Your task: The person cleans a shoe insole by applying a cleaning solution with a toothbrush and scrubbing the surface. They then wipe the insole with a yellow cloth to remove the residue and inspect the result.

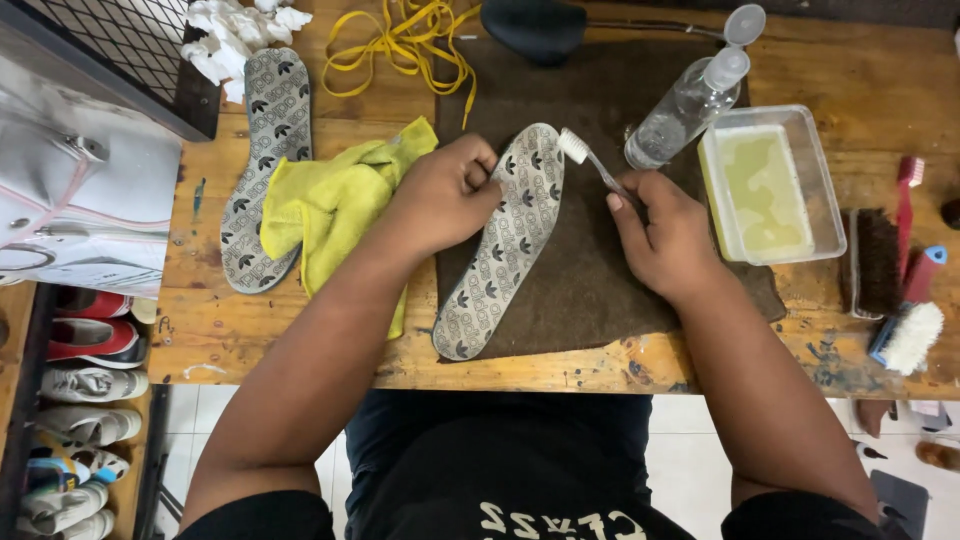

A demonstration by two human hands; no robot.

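Note:
A grey patterned shoe insole (505, 245) lies on a dark brown mat (600, 280) on a wooden table. My left hand (440, 195) presses on the insole's upper left edge, fingers curled over it. My right hand (665, 235) grips a white toothbrush (590, 160) whose bristle head rests on the insole's top end. A second matching insole (262, 165) lies to the left, beside a yellow cloth (335, 205) that my left forearm crosses.
A clear tub of pale liquid (770, 185) and a clear bottle (690, 100) sit right of the mat. Brushes (890, 275) lie at the right edge. Yellow laces (400, 40), crumpled paper (235, 35) and a dark shoe (535, 28) are at the back. Shoes on a rack (85, 420) are at lower left.

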